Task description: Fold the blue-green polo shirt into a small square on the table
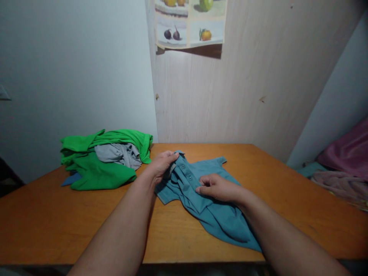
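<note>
Left grip [161, 165] pinches teal shirt [222, 220] at collar [180, 153]; right grip [218, 188] pinches placket [186, 172], shirt body beneath.

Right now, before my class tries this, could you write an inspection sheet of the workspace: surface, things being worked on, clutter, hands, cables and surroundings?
Surface: orange-brown table, bearing clothes.
Job's things: one blue-green shirt, rumpled, with two front buttons visible.
Clutter: a heap of clothes on the table's far left part, mostly green, with some grey and a bit of blue.
Hands: left hand grips the shirt near its neck; right hand touches the shirt's front; whether it pinches cloth is unclear.
Cables: nothing seen.
Surroundings: fruit pictures behind the table; pink cloth at the right edge.
</note>
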A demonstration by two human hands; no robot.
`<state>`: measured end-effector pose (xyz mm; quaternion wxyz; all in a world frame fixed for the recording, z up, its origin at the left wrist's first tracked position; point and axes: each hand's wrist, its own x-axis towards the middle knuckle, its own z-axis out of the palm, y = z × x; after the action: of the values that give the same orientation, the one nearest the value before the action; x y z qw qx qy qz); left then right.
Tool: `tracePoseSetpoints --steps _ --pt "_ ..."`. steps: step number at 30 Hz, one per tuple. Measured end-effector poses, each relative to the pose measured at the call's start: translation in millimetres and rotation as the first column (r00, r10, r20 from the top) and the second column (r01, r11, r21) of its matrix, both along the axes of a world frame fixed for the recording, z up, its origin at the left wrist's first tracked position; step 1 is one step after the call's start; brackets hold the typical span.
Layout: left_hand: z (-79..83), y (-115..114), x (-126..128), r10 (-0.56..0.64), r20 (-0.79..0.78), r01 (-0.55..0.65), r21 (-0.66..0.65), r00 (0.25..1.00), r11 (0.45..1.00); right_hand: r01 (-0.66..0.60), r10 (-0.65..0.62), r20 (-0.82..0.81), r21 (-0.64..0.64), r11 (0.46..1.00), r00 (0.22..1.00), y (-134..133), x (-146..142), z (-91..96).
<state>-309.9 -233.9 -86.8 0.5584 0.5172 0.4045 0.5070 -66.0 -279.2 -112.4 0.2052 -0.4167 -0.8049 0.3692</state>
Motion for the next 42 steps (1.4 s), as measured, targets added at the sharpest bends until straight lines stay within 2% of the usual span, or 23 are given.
tracePoseSetpoints --steps 3,7,10,14,18,23,29,38,42 --pt "4.1 -4.1 2.1 -0.045 -0.042 0.045 0.008 0.998 0.999 0.061 -0.057 -0.072 0.050 0.997 0.996 2.4 -0.2 0.3" --pt "10.0 -9.2 4.9 -0.102 -0.093 0.105 0.027 0.990 0.994 0.190 -0.127 -0.252 0.245 0.951 0.959 6.4 -2.5 0.7" --pt "11.8 -12.3 8.4 -0.140 -0.124 0.147 0.044 0.982 0.988 0.196 -0.085 -0.320 0.333 0.923 0.944 6.0 -5.5 1.6" --pt "11.2 -16.7 16.3 -0.186 -0.171 0.203 0.086 0.967 0.975 0.157 -0.035 -0.304 0.387 0.909 0.952 2.3 -10.0 3.4" --pt "10.8 -20.5 23.7 -0.213 -0.195 0.235 0.101 0.957 0.967 0.142 -0.029 -0.296 0.370 0.918 0.955 0.2 -14.1 3.9" --pt "9.7 -22.0 28.0 -0.208 -0.204 0.232 0.101 0.957 0.967 0.213 -0.122 -0.315 0.270 0.939 0.941 -0.4 -17.7 1.7" --pt "6.7 -21.1 31.5 -0.150 -0.207 0.180 0.133 0.967 0.975 0.249 -0.164 -0.279 0.306 0.919 0.946 -0.9 -20.6 -0.6" --pt "10.2 -20.3 30.3 -0.115 -0.139 0.140 0.185 0.984 0.973 0.224 -0.158 -0.262 0.247 0.943 0.952 1.8 -15.8 -1.1" --pt "11.7 -19.5 27.0 -0.068 -0.096 0.078 0.101 0.993 0.992 0.248 -0.186 -0.302 0.184 0.951 0.935 4.6 -14.9 -2.5"
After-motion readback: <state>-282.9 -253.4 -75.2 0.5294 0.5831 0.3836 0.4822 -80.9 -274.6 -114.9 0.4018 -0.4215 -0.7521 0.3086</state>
